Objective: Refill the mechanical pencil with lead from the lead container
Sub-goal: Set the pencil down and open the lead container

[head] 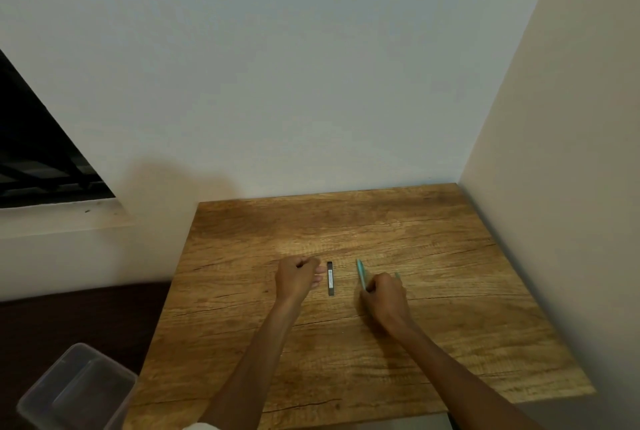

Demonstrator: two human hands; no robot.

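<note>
Lead container (330, 278) lies mid-counter, long axis toward far edge, just right of curled, empty left hand (297, 278); right hand (385, 294) grips mechanical pencil (361, 273).

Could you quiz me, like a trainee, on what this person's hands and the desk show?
1. True or false: the lead container lies between the left hand and the right hand.
2. Which hand grips the teal mechanical pencil? A left, B right, C neither.
3. Fill in: the clear plastic box sits off the wooden table, to the person's ____.

Key: 1 true; 2 B; 3 left.
</note>
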